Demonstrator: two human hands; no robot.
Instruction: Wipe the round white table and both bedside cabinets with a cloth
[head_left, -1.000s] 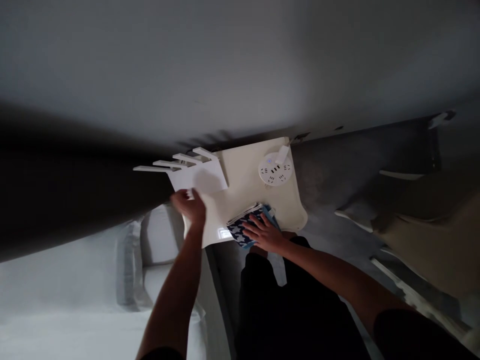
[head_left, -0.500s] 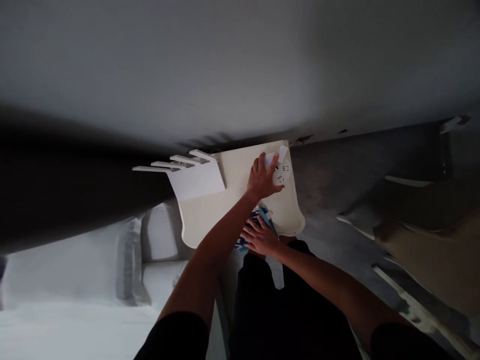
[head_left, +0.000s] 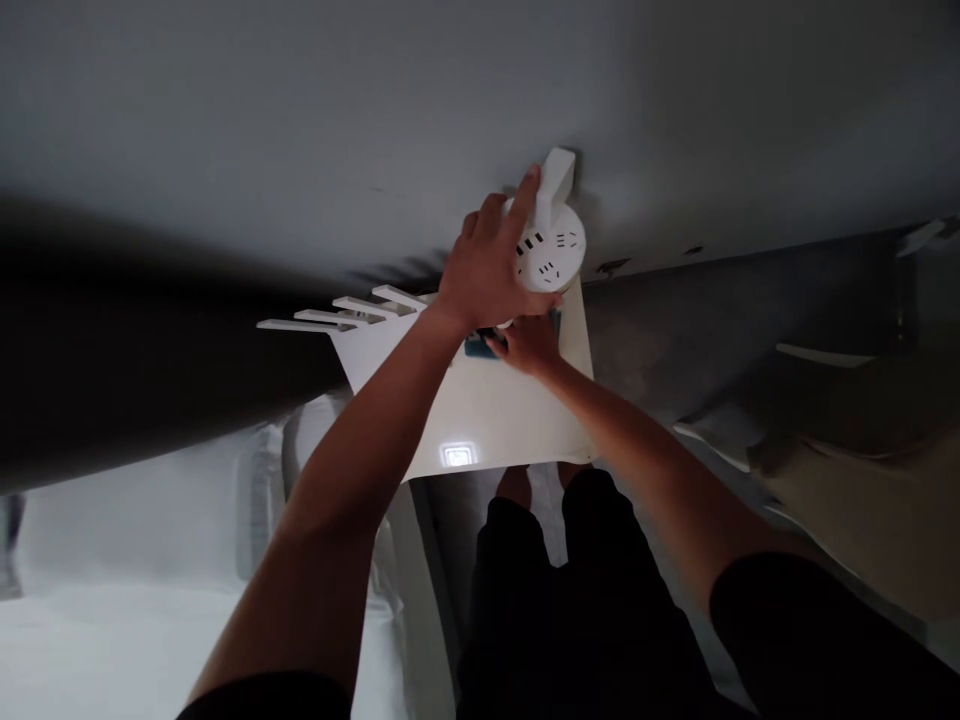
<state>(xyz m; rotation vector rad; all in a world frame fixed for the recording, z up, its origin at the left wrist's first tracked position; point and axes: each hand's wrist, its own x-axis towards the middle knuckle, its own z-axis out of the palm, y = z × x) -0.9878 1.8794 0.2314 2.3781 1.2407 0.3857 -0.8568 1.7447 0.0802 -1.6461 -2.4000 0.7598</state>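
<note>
My left hand point(head_left: 491, 265) is wrapped round a white round power strip point(head_left: 559, 258), lifted above the far part of a small white table point(head_left: 510, 410). A white plug adapter point(head_left: 556, 185) sticks up from the strip beside my index finger. Below the strip, my right hand point(head_left: 531, 343) holds a blue patterned thing point(head_left: 480, 348) against the tabletop. Most of that thing is hidden by my hands, and its kind cannot be made out.
A white router point(head_left: 364, 345) with several antennas stands on the table's left, partly behind my left arm. A grey wall point(head_left: 337, 130) rises behind. A bed with white bedding point(head_left: 127, 550) lies left; a beige-covered chair point(head_left: 855, 500) stands right.
My left hand has raised the power strip off the table toward the wall. My right hand has moved the blue patterned thing from the near edge to the far part, under the strip.
</note>
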